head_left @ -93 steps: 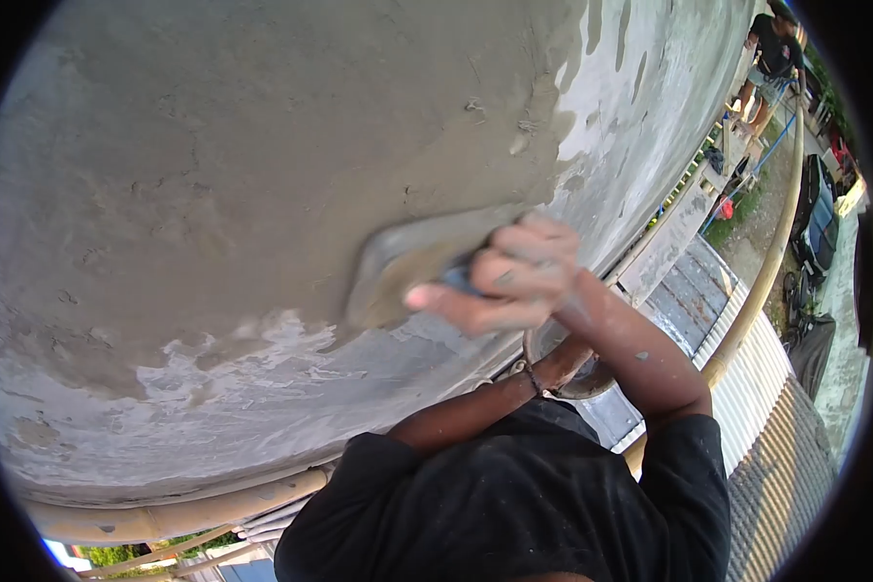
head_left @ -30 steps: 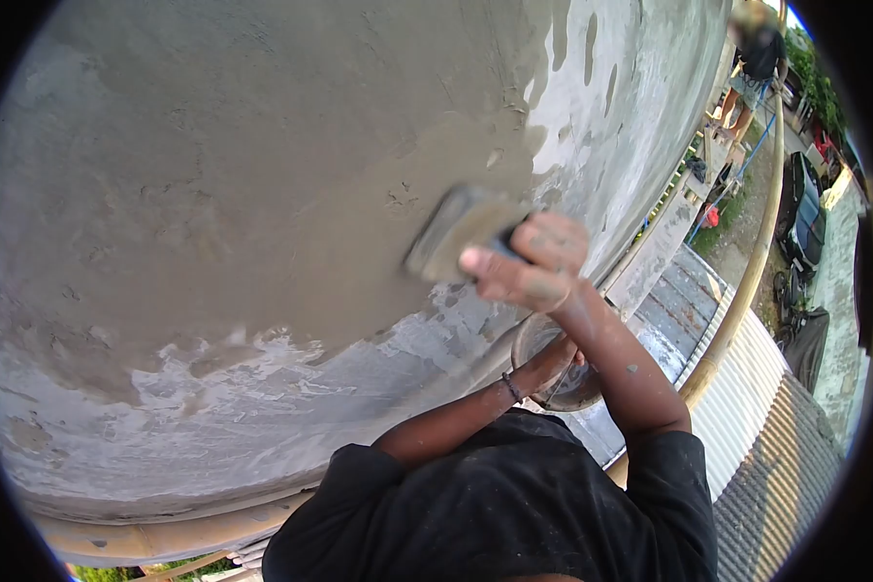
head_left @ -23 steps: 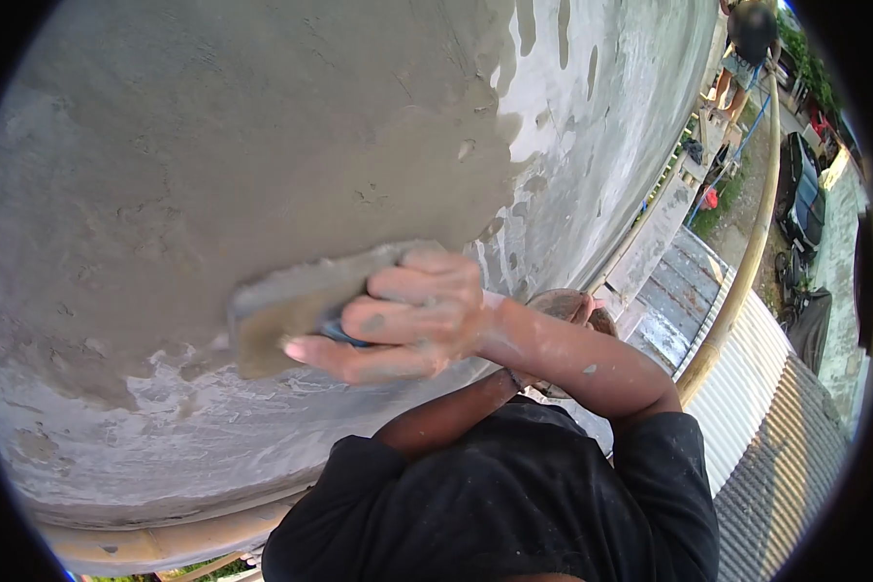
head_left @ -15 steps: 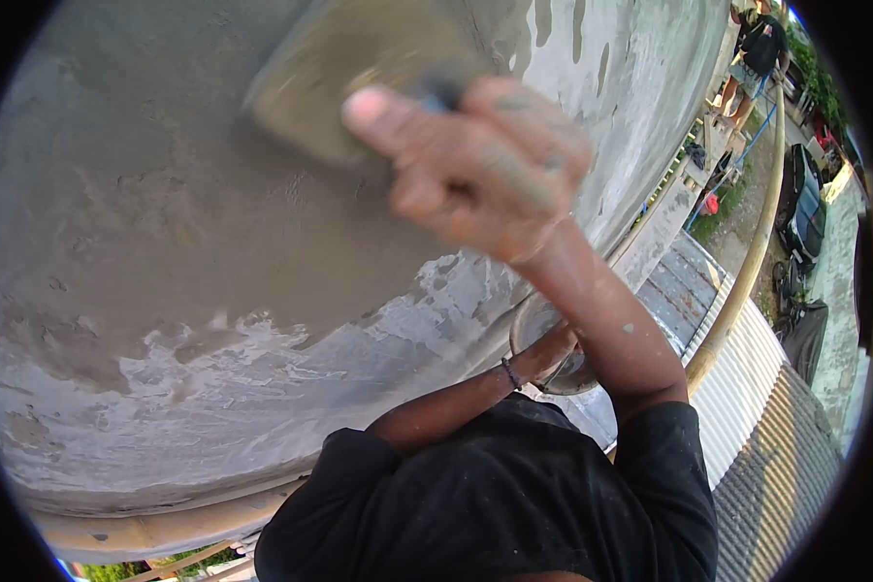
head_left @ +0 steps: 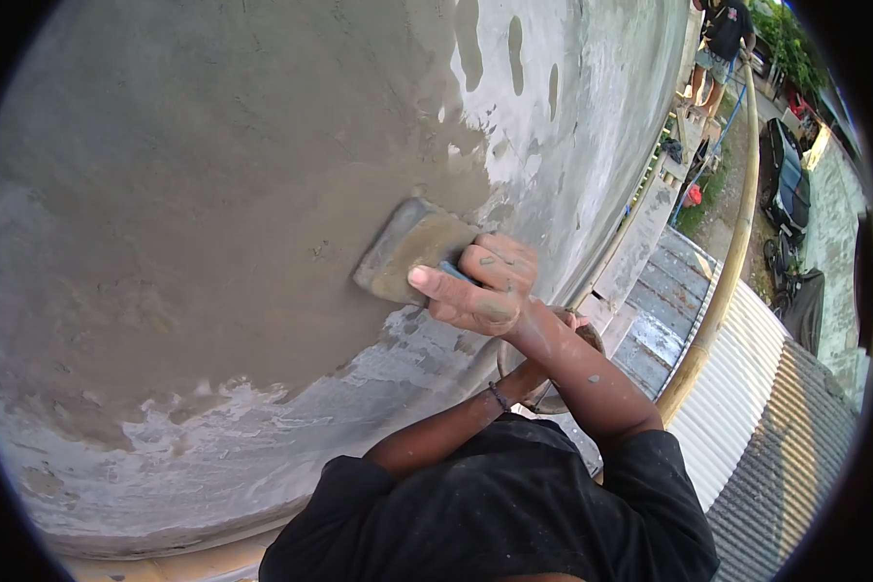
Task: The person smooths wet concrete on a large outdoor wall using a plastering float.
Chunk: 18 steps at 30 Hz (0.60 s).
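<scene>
My right hand [head_left: 485, 286] is closed round the blue handle of a plastering trowel [head_left: 407, 247], thumb stretched along its back. The trowel's rectangular, mortar-smeared plate lies against the wet grey plaster on a large curved wall [head_left: 213, 213]. Below and behind the right forearm, my left arm crosses to a round bucket [head_left: 502, 359]. My left hand [head_left: 531, 380] is mostly covered by that forearm; a few fingertips show at the bucket's far rim, seemingly gripping it. Most of the bucket's inside is hidden.
A bamboo rail [head_left: 713, 339] runs along the right, beyond a plank [head_left: 640, 233]. Corrugated roofing [head_left: 727, 398] lies lower down. Another person [head_left: 723, 39] stands at the upper right, and a dark car [head_left: 784, 179] is parked below.
The right hand and trowel have moved down the wall, and the trowel is no longer blurred. The view has shifted slightly. The left hand stays by the bucket.
</scene>
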Tool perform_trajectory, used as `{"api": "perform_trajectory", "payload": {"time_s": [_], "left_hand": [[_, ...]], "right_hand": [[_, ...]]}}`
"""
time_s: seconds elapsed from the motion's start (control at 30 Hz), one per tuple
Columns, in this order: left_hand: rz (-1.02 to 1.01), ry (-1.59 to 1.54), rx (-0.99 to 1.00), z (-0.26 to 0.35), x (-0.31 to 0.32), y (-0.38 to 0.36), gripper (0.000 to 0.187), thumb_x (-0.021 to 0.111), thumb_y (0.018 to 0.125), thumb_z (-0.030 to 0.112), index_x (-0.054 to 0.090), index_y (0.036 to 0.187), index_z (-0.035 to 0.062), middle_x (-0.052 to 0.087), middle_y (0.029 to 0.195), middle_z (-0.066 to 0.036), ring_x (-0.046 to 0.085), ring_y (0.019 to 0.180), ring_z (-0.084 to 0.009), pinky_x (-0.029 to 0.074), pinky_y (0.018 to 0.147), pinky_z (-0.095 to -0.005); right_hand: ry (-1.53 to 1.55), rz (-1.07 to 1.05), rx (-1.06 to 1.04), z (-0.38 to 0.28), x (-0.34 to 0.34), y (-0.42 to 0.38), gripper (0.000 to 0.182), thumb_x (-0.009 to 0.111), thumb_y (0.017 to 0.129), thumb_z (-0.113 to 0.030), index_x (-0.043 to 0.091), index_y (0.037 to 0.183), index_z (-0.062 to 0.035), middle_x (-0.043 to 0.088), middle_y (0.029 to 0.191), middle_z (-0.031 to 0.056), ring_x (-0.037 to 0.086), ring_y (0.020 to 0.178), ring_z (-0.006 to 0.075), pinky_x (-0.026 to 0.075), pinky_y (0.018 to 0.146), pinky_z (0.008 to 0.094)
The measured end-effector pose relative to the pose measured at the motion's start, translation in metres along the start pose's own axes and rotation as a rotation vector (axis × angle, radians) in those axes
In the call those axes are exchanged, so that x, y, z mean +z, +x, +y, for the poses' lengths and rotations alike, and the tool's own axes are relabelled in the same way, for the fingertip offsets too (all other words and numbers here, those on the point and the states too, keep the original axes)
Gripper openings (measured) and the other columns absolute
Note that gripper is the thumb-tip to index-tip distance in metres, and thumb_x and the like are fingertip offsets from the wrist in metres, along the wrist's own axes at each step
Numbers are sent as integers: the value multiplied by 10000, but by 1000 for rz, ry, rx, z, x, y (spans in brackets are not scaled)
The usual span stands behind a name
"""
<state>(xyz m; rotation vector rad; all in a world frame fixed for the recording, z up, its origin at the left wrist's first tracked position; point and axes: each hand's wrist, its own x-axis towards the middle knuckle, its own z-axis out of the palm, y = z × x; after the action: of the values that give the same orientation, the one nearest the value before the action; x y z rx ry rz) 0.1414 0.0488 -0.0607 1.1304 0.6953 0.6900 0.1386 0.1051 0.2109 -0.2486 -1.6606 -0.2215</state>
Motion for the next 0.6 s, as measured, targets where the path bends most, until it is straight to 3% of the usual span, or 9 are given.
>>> {"api": "perform_trajectory", "payload": {"time_s": [0.1, 0.13, 0.17, 0.27, 0.3, 0.37, 0.5, 0.57, 0.6], "left_hand": [[92, 175, 103, -39, -14, 4, 506, 340, 1026, 491, 493, 1234, 56, 500, 866, 11, 461, 762, -88, 397, 701, -246], [-96, -289, -141, 46, -1, -24, 708, 527, 969, 463, 269, 1488, 57, 366, 1482, -83, 336, 1378, -192, 293, 1123, -389], [-92, -293, -145, 51, 1, -25, 708, 527, 969, 463, 269, 1488, 57, 366, 1482, -83, 336, 1378, -192, 293, 1123, -389], [-35, -285, -143, 42, -1, -22, 710, 536, 956, 485, 293, 1473, 63, 356, 1489, -74, 302, 1396, -182, 253, 1143, -391], [-47, -276, -131, 42, -3, -12, 710, 536, 956, 485, 293, 1473, 63, 356, 1489, -74, 302, 1396, -182, 253, 1143, -391], [-54, -239, -89, 52, -6, 4, 664, 515, 961, 495, 317, 1426, 64, 365, 1419, -64, 312, 1323, -173, 266, 1094, -376], [-33, -191, -78, 44, -7, -3, 585, 472, 971, 515, 364, 1332, 68, 382, 1279, -45, 333, 1177, -154, 291, 997, -348], [-8, -187, -79, 36, -4, -15, 554, 450, 976, 525, 388, 1285, 70, 390, 1209, -35, 343, 1104, -144, 304, 949, -333], [0, -177, -67, 37, -6, -16, 542, 440, 978, 530, 400, 1262, 70, 395, 1174, -30, 348, 1067, -139, 310, 925, -326]], "right_hand": [[-122, 231, 90, 32, -3, 16, 393, 648, 716, 82, 721, 1060, -93, 528, 629, 39, 438, 487, 150, 381, 451, 277], [-28, 323, 214, 41, -3, 39, 385, 649, 726, 76, 721, 1065, -92, 538, 633, 43, 451, 492, 154, 391, 454, 275], [68, 410, 337, 44, -3, 59, 377, 649, 736, 70, 720, 1070, -90, 549, 638, 47, 464, 497, 158, 400, 456, 272], [58, 380, 290, 38, -4, 64, 358, 645, 752, 63, 720, 1066, -91, 548, 630, 45, 476, 500, 161, 405, 456, 272], [-88, 352, 150, 33, 2, 45, 363, 644, 744, 65, 722, 1059, -99, 528, 620, 32, 476, 498, 156, 395, 447, 269], [-90, 138, 116, 11, 0, 15, 372, 654, 739, 70, 722, 1058, -108, 504, 611, 26, 465, 495, 155, 379, 441, 279], [-169, 222, 144, 27, -3, 56, 413, 676, 679, 68, 731, 1042, -122, 443, 587, 14, 443, 483, 143, 366, 439, 285], [-15, 416, 168, 34, 3, 95, 315, 626, 790, 51, 697, 1076, -61, 460, 585, 25, 398, 469, 111, 339, 440, 245], [-45, 384, 151, 27, 3, 86, 320, 623, 797, 53, 697, 1085, -66, 472, 596, 36, 408, 480, 119, 340, 452, 237]]}}
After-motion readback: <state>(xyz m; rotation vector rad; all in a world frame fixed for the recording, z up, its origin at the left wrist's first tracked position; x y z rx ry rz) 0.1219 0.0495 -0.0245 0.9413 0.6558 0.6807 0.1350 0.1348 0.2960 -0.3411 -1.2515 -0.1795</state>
